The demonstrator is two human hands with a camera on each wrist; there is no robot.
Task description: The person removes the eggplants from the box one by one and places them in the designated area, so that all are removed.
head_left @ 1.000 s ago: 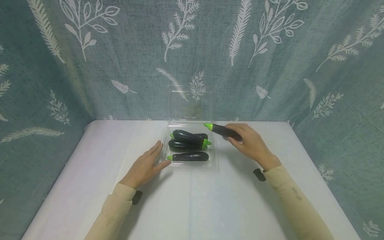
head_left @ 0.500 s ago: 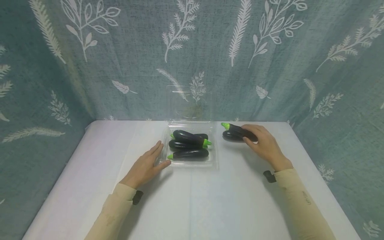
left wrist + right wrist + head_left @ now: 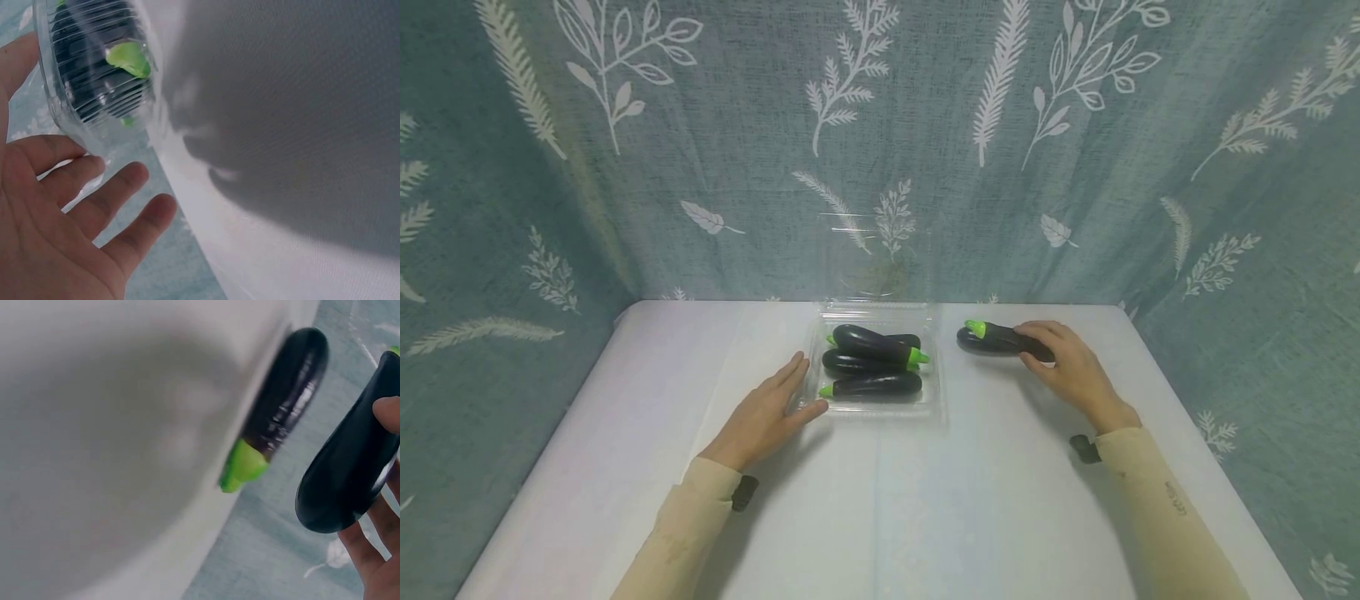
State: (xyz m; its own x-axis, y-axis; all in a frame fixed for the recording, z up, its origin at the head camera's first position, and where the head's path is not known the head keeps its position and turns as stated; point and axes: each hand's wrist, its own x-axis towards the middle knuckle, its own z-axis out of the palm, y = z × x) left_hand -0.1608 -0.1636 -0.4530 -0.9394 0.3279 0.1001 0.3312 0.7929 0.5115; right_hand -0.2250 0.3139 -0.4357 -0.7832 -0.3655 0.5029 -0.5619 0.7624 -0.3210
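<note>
My right hand [image 3: 1077, 371] holds a dark eggplant [image 3: 350, 459] with a bright green stem end, the thumb on one side and fingers on the other. In the right wrist view it is raised off the table. A second eggplant [image 3: 289, 394] lies on the table; in the head view the held one overlaps it. My left hand [image 3: 766, 419] has its fingers spread at the left side of a clear plastic clamshell box [image 3: 936, 400], fingertips right at its wall. Inside the box lie several eggplants [image 3: 877, 385], one stacked across others.
The box's clear lid [image 3: 880, 258] stands up behind it, against the curtain. A white-covered table [image 3: 880, 508] spreads under everything. Blue-green curtains [image 3: 737, 167] with white leaf prints close off the back and both sides.
My right hand has carried the eggplant rightward from beside the box and lowered it, uncovering the second eggplant on the table. My left hand and the box have stayed put.
</note>
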